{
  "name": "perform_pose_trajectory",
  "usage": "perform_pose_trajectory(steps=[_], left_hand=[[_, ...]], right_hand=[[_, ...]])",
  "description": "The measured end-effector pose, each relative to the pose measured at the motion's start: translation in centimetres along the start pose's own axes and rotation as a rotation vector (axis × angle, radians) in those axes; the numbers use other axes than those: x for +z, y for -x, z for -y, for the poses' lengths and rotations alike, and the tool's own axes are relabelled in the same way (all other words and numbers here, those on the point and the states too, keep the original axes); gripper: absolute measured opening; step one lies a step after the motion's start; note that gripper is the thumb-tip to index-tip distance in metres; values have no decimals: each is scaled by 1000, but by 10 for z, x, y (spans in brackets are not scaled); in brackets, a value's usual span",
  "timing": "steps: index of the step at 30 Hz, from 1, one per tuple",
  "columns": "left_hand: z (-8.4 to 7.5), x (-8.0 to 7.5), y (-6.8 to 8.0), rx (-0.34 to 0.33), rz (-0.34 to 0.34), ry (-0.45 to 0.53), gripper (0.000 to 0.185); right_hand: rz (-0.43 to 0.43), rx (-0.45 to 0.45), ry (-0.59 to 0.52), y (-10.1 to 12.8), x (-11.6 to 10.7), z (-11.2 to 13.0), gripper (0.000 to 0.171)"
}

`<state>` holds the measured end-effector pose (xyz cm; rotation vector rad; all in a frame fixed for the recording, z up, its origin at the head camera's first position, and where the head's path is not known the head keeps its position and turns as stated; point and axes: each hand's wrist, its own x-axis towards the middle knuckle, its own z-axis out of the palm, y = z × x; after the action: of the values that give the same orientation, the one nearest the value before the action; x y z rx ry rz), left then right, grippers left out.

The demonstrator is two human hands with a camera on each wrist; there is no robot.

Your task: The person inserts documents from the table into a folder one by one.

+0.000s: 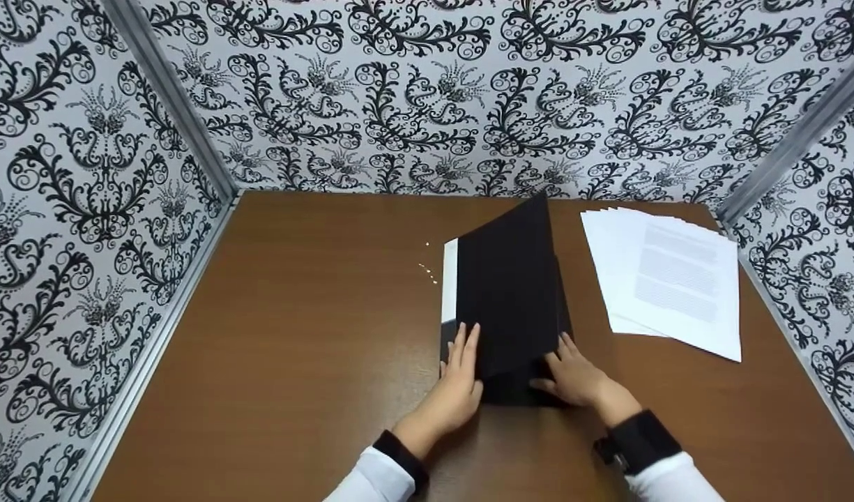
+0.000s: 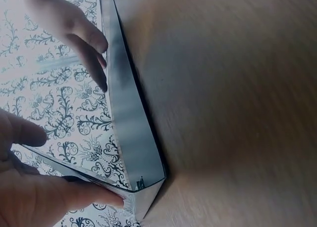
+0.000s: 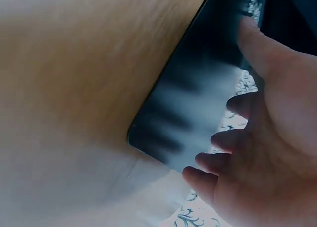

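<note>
A black ring-binder-like folder [image 1: 503, 293] with a white strip along its spine lies on the table, its upper cover tilted up from the lower one. My left hand [image 1: 458, 383] rests at the spine side, straight fingers against the upper cover. In the left wrist view, the left hand [image 2: 44, 192] touches the folder near its spine [image 2: 148, 200]. At the near right corner, my right hand [image 1: 573, 373] reaches to the lower cover. Its fingers are spread and relaxed in the right wrist view, over the cover's dark inner face [image 3: 183, 103]; whether they touch it I cannot tell.
A fanned stack of white printed sheets [image 1: 671, 279] lies right of the folder. Small bright specks [image 1: 428, 270] show left of it on the brown table [image 1: 315, 314]. Patterned walls [image 1: 427, 97] enclose the back and sides.
</note>
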<state>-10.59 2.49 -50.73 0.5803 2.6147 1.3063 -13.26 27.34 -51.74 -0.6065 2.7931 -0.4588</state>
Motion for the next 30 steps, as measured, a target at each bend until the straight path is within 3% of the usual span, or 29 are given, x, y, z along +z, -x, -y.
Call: perform_pose_trajectory(steps=[7,17,20,27,30], left_hand=[[-2,-5,0,-38,-37,15,77],[2,-33,9,-13,-189,87,89],[2,-44,14,-4,-269,101,89],[-8,-76,23,42,-521,-33,85],[-14,-91,26,85,-629,-37,83]], right_hand=[[69,31,-26,-8,4,-4,76],[37,29,-56,-10,4,-3,80],[36,36,-65,-10,3,-3,80],[101,108,-98,-10,2,-1,83],[101,111,-98,-11,3,-1,83]])
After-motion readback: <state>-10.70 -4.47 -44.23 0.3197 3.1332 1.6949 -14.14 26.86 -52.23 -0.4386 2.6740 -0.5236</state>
